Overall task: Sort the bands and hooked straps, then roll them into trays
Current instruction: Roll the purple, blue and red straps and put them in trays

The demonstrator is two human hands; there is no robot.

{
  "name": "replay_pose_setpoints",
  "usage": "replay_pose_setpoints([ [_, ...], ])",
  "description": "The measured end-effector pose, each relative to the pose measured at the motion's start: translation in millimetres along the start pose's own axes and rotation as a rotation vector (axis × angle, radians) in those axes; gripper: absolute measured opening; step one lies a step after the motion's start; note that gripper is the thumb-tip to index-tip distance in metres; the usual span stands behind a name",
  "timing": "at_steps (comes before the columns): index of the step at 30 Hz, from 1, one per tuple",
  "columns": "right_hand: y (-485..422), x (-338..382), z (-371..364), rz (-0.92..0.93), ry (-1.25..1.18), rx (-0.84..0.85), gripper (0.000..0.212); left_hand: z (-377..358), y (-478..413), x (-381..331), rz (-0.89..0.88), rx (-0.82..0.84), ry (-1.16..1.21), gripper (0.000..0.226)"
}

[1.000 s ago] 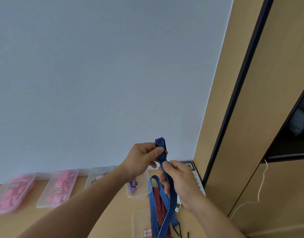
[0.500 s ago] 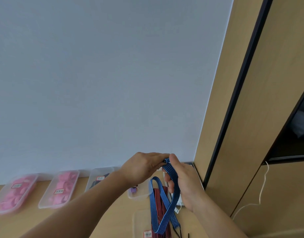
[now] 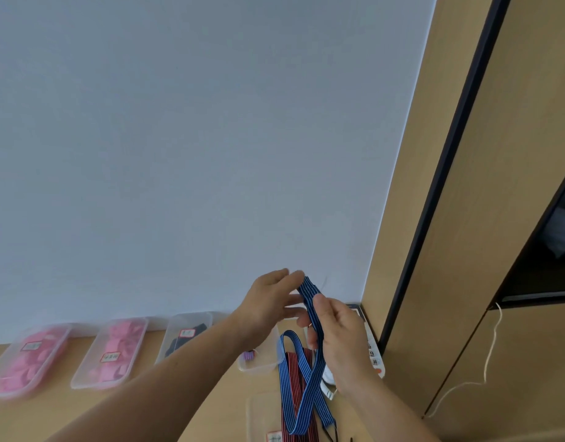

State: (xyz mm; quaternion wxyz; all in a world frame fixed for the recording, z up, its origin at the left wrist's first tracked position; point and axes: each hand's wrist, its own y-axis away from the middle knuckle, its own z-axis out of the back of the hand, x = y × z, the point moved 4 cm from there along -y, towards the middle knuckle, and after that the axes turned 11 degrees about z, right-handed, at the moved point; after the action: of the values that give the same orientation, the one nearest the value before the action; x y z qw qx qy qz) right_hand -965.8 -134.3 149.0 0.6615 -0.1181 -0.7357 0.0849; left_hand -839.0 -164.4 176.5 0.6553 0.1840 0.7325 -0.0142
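A blue striped strap (image 3: 306, 390) hangs in a long loop over the table, its upper end folded at my fingertips. My left hand (image 3: 268, 301) has its fingers stretched out against that top fold. My right hand (image 3: 338, 339) pinches the strap just below, thumb on top. Under the hanging loop a clear tray (image 3: 258, 419) with a red-edged label holds red striped straps (image 3: 293, 397).
Along the white wall stand two clear trays of pink pieces (image 3: 22, 358) (image 3: 112, 352), a tray of dark items (image 3: 182, 336) and a small tray with a purple piece (image 3: 258, 358). A remote with buttons (image 3: 370, 346) lies by the wooden cabinet (image 3: 466, 250); a white cord (image 3: 488, 362) dangles there.
Both hands dropped, then rose a little. My left hand went from pinching the strap's top to open fingers against it, and the right hand shifted its grip along the strap.
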Motion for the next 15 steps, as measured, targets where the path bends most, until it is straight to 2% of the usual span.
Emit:
replay_pose_setpoints([
  [2, 2.1, -0.8, -2.2, 0.016, 0.014, 0.009, 0.036, -0.7, 1.3, -0.6, 0.055, 0.034, -0.035, 0.026],
  [5, 3.5, -2.1, -2.5, 0.033, 0.033, 0.022, 0.040, 4.0, -1.0, -1.5, 0.084, 0.010, 0.096, 0.024],
  [8, 2.3, -3.8, 0.6, 0.033, 0.053, 0.012, 0.037, 1.3, -0.1, -7.4, 0.067, 0.062, 0.171, 0.023],
  [12, 3.7, -1.6, 1.8, 0.062, 0.115, 0.023, 0.052, 2.8, -0.2, -11.0, 0.009, 0.087, 0.128, 0.022],
  [15, 3.7, -5.9, 3.7, 0.023, 0.140, 0.009, 0.060, 3.8, -0.3, -14.5, -0.086, 0.025, 0.021, 0.021],
])
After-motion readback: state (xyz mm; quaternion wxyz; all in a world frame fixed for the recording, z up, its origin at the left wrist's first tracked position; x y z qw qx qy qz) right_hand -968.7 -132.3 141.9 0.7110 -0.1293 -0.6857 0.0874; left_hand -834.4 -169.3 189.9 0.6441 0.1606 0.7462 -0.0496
